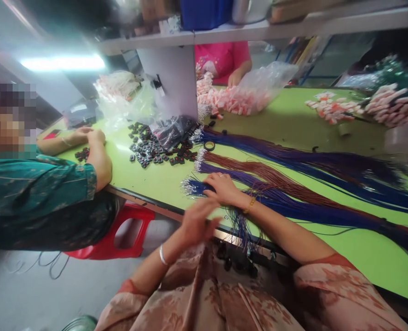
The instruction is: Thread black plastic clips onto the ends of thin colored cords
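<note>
My right hand (221,187) rests on the front bundle of blue wires (279,207), close to its silvery terminal ends, with its fingers bent over the wires. Left of it and nearer my body, my left hand (199,223) hangs over the table's front edge, blurred, so its fingers and anything between them cannot be made out. Brown wires (252,166) and purple wires lie just behind the blue ones. Some loose wire ends (240,225) droop over the edge beside my hands. A small roll of tape (209,145) lies behind the bundles.
Black connectors (148,149) are heaped at centre left beside a plastic bag (176,131). A person in a green sleeve (41,184) works at the left, near a red stool (131,234). Another person in pink (221,59) sits behind white-orange connectors (224,99). A shelf (266,32) spans above.
</note>
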Action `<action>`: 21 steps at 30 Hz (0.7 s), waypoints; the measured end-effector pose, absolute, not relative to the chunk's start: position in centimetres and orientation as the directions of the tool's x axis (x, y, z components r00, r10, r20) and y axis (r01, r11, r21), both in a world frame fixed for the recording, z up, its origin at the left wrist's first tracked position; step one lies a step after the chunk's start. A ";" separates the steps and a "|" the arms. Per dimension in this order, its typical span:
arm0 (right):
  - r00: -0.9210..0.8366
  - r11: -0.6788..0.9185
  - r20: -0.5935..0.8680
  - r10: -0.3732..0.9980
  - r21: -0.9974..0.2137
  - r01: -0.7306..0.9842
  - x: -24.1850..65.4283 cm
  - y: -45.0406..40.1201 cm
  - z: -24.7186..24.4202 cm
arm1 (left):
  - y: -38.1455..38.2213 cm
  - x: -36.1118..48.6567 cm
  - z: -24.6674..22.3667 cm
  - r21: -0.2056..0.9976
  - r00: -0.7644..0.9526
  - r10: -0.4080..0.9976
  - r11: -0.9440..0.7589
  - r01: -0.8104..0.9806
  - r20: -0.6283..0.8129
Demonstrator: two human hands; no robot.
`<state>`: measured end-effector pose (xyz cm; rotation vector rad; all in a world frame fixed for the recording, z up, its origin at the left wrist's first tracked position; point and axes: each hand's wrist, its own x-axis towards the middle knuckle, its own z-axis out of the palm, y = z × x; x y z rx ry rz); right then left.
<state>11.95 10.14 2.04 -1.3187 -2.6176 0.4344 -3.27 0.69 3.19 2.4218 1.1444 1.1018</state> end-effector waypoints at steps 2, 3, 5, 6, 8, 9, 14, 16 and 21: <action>-0.567 0.543 0.049 0.822 -0.367 0.756 12.1 10.0 1.6 | 4.8 -6.6 2.9 0.514 0.152 0.849 -0.439 0.737 0.507; -0.559 0.535 0.056 0.827 -0.383 0.753 12.1 10.1 1.5 | 7.0 -8.2 2.6 0.511 0.043 0.875 -0.321 0.797 0.483; -0.554 0.527 0.064 0.830 -0.418 0.740 12.1 10.2 1.2 | 11.1 -11.0 1.8 0.476 -0.090 0.901 -0.137 0.869 0.423; -0.557 0.525 0.064 0.828 -0.439 0.729 12.1 10.2 1.2 | 12.8 -12.1 1.4 0.448 -0.100 0.917 -0.091 0.889 0.385; -0.560 0.517 0.059 0.826 -0.473 0.714 12.0 10.3 1.0 | 15.2 -13.4 0.6 0.401 -0.069 0.946 -0.067 0.914 0.316; -0.558 0.512 0.055 0.828 -0.479 0.713 12.0 10.3 1.0 | 15.8 -13.8 0.3 0.381 -0.044 0.956 -0.072 0.922 0.289; -0.578 0.546 0.029 0.815 -0.369 0.752 11.8 10.3 1.2 | 15.4 -13.8 0.1 0.334 -0.021 0.966 -0.069 0.940 0.259; -0.618 0.598 0.016 0.786 -0.278 0.752 11.7 10.3 1.5 | 14.6 -13.8 0.3 0.361 -0.002 0.967 -0.093 0.928 0.254; -0.665 0.662 0.024 0.746 -0.128 0.738 11.9 10.0 2.4 | 12.5 -13.9 0.8 0.745 -0.153 0.944 -0.125 0.656 0.293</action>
